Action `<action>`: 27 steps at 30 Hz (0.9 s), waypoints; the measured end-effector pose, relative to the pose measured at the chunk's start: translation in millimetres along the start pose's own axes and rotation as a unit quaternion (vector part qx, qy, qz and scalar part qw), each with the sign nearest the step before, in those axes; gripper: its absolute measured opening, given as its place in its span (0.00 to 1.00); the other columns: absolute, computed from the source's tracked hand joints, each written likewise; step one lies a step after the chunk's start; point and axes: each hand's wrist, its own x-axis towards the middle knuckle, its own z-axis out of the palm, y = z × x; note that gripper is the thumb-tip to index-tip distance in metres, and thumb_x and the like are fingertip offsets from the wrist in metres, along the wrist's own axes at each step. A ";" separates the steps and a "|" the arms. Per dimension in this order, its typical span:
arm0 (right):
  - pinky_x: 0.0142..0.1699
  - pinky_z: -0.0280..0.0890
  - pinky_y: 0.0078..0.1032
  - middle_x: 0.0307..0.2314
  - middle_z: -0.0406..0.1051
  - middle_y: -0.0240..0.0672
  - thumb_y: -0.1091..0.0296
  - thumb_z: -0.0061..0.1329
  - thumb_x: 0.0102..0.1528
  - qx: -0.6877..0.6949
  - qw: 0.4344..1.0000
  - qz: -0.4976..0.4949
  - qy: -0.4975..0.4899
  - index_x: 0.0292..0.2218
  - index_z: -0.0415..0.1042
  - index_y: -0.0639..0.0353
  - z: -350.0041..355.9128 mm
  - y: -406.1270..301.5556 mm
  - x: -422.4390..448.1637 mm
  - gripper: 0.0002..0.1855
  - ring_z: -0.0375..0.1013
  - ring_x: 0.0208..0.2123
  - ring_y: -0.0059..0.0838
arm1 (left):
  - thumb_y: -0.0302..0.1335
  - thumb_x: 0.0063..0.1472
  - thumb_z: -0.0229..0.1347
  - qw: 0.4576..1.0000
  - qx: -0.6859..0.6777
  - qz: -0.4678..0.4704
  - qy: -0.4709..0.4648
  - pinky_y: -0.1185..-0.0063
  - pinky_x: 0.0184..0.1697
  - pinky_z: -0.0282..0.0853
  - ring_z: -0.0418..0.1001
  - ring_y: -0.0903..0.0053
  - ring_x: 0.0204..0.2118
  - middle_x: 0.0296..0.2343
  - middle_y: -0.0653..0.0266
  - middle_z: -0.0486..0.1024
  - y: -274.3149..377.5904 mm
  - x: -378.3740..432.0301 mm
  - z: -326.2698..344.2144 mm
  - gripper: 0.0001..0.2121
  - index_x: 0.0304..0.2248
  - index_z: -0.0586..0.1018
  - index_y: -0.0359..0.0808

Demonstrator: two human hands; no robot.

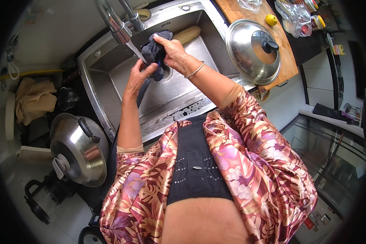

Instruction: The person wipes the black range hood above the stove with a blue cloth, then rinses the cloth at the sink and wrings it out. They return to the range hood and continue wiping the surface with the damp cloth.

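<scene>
A dark, wet cloth point(154, 50) hangs bunched between my hands over the stainless steel sink point(183, 88). My right hand point(175, 53) grips its upper part, thumb on top. Lower down, my left hand point(138, 76) has its thumb and fingers around the cloth's edge. Water point(134, 50) runs from the chrome faucet point(120, 32) onto the cloth beside my left fingers. Below the cloth, the drain point(167, 74) is partly covered. Behind my right hand, a dried loofah point(187, 35) lies against the sink's back wall.
Right of the sink, a steel pan lid point(242, 58) with a black knob rests on a wooden board point(288, 62), near a yellow lemon-like fruit point(271, 20) and plastic bags point(294, 18). On the left stand a large lidded pot point(82, 155), a glass point(67, 98) and a crumpled tan cloth point(35, 99).
</scene>
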 end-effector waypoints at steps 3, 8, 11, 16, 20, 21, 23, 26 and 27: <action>0.35 0.65 0.25 0.29 0.70 0.39 0.60 0.56 0.44 -0.139 0.988 -0.039 0.045 0.33 0.68 0.67 4.0 0.4 -1.8 0.20 0.70 0.30 0.28 | 0.32 0.50 0.59 0.990 0.108 0.079 0.046 0.83 0.38 0.63 0.67 0.85 0.32 0.29 0.70 0.72 -8.5 11.3 4.4 0.18 0.38 0.73 0.30; 0.32 0.65 0.19 0.24 0.71 0.32 0.61 0.53 0.49 -0.376 0.895 -0.234 0.049 0.30 0.71 0.65 -3.9 -12.1 6.5 0.14 0.69 0.25 0.19 | 0.30 0.61 0.46 0.982 -0.047 0.119 0.137 0.85 0.42 0.63 0.68 0.86 0.34 0.31 0.67 0.73 -30.5 17.7 -3.5 0.12 0.38 0.73 0.29; 0.32 0.67 0.22 0.26 0.72 0.35 0.57 0.53 0.49 -0.242 0.962 -0.124 -0.012 0.32 0.71 0.63 -4.5 -17.3 2.0 0.16 0.71 0.25 0.22 | 0.36 0.61 0.45 0.942 -0.294 0.101 0.128 0.82 0.44 0.64 0.70 0.81 0.37 0.36 0.62 0.72 -2.3 17.5 2.0 0.17 0.39 0.71 0.28; 0.33 0.70 0.25 0.24 0.72 0.36 0.55 0.54 0.47 0.033 0.995 0.044 -0.077 0.30 0.70 0.56 17.0 -26.5 -16.7 0.15 0.73 0.25 0.27 | 0.36 0.54 0.52 0.985 -0.166 0.044 0.034 0.81 0.44 0.63 0.68 0.80 0.38 0.37 0.64 0.69 13.6 10.9 11.7 0.21 0.42 0.67 0.30; 0.31 0.70 0.25 0.22 0.70 0.35 0.62 0.56 0.44 -0.064 0.995 0.017 -0.076 0.29 0.68 0.58 20.0 -37.9 -22.3 0.13 0.72 0.23 0.27 | 0.26 0.42 0.62 0.997 0.067 0.025 -0.042 0.84 0.39 0.63 0.68 0.82 0.34 0.31 0.67 0.70 25.4 3.0 22.2 0.24 0.40 0.68 0.32; 0.31 0.70 0.25 0.23 0.70 0.35 0.63 0.56 0.44 -0.125 0.990 -0.011 -0.064 0.29 0.68 0.59 19.9 -41.9 -25.3 0.13 0.72 0.23 0.26 | 0.25 0.41 0.60 0.997 0.062 -0.001 -0.044 0.84 0.38 0.63 0.68 0.82 0.33 0.30 0.67 0.70 22.1 5.0 16.4 0.23 0.39 0.68 0.32; 0.32 0.70 0.23 0.24 0.70 0.35 0.72 0.54 0.45 -0.132 0.987 -0.024 -0.091 0.30 0.67 0.63 14.0 -43.9 -24.9 0.11 0.72 0.25 0.26 | 0.22 0.40 0.58 0.996 0.052 -0.050 -0.043 0.84 0.36 0.63 0.68 0.82 0.31 0.27 0.67 0.71 8.3 9.6 -3.3 0.20 0.37 0.70 0.31; 0.33 0.70 0.23 0.25 0.70 0.35 0.76 0.50 0.46 -0.090 0.991 -0.039 -0.089 0.31 0.67 0.65 12.7 -52.6 -32.1 0.09 0.72 0.27 0.25 | 0.17 0.40 0.48 0.999 -0.045 0.004 0.027 0.84 0.32 0.63 0.67 0.83 0.26 0.24 0.68 0.70 -5.5 12.7 -19.6 0.17 0.34 0.71 0.29; 0.33 0.70 0.23 0.25 0.70 0.35 0.77 0.51 0.46 -0.061 0.993 -0.042 -0.089 0.31 0.67 0.66 8.5 -56.7 -32.4 0.09 0.72 0.26 0.25 | 0.16 0.40 0.47 0.993 -0.108 0.019 0.038 0.84 0.31 0.62 0.67 0.83 0.26 0.24 0.68 0.70 -2.1 13.9 -21.8 0.17 0.35 0.71 0.28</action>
